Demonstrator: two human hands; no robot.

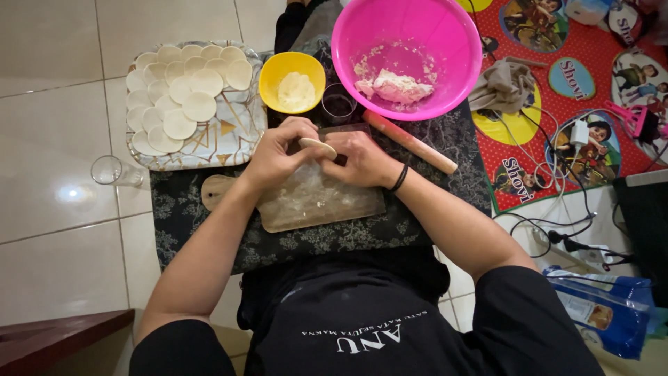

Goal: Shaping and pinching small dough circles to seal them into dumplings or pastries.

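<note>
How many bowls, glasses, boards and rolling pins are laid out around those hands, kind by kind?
Bowls: 2, a pink bowl and a yellow bowl
Glasses: 2, a clear glass on the tiles, a dark glass
Wooden boards: 1, the cutting board
Rolling pins: 1, the rolling pin
Total: 6

- Even, fairly bright indoor light from above; colours are vivid.
- A white glare spot sits on the glossy floor tiles (73, 193) at nine o'clock, just below a clear glass (106, 169).
- Shadows are soft and short, darkest toward six o'clock.
- Wide-angle bending shows at the edges; tile lines curve.
- Centre is sharp; corners are slightly soft.
</note>
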